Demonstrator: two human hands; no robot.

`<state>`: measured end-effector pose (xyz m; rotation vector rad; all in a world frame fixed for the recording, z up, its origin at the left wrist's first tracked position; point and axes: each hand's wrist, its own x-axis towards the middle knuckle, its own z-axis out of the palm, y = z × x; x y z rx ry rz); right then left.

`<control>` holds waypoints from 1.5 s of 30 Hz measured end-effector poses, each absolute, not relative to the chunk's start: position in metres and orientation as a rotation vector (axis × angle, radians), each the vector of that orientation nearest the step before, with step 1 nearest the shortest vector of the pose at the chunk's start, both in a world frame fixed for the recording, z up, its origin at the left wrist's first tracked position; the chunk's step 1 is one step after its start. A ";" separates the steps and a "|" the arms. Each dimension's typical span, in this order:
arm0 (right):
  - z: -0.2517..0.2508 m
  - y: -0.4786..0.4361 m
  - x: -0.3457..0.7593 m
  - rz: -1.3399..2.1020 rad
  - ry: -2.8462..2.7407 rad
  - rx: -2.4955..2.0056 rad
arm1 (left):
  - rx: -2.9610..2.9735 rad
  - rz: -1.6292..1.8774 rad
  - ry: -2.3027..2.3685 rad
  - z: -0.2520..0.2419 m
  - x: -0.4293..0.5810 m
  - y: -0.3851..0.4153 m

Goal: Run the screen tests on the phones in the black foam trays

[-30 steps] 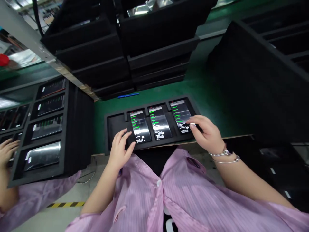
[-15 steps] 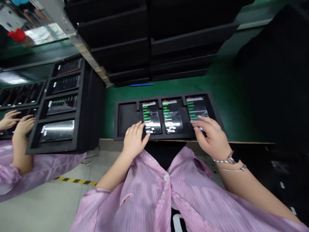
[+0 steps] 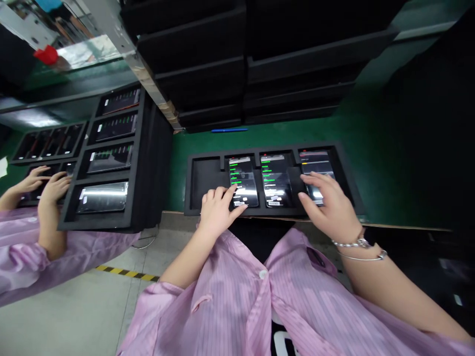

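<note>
A black foam tray (image 3: 202,180) lies on the green bench in front of me, its leftmost slot bare. Three lit phones sit in the other slots: left phone (image 3: 242,173), middle phone (image 3: 273,178), right phone (image 3: 317,163). My left hand (image 3: 218,210) rests at the tray's near edge, fingers spread, fingertips on the left phone's lower corner. My right hand (image 3: 330,202) lies over the right phone's lower half with fingers stretched out on the screen. Neither hand grips anything.
A taller stack of black trays (image 3: 148,163) with phones stands to the left. Further left, another person's hands (image 3: 48,185) in pink sleeves work on a tray. Stacked black trays (image 3: 260,74) fill the back, a blue pen (image 3: 229,130) before them. More black trays (image 3: 426,148) stand right.
My left hand has slid right onto the left phone's lower corner. My right hand has moved further over the right phone. The view has shifted left, showing more of the neighbour.
</note>
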<state>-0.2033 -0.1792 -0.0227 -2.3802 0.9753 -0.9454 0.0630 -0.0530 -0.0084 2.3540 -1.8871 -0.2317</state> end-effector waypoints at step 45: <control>-0.023 -0.131 -0.181 -0.608 0.648 -2.542 | 2.196 -0.095 -1.926 -0.013 0.074 -0.012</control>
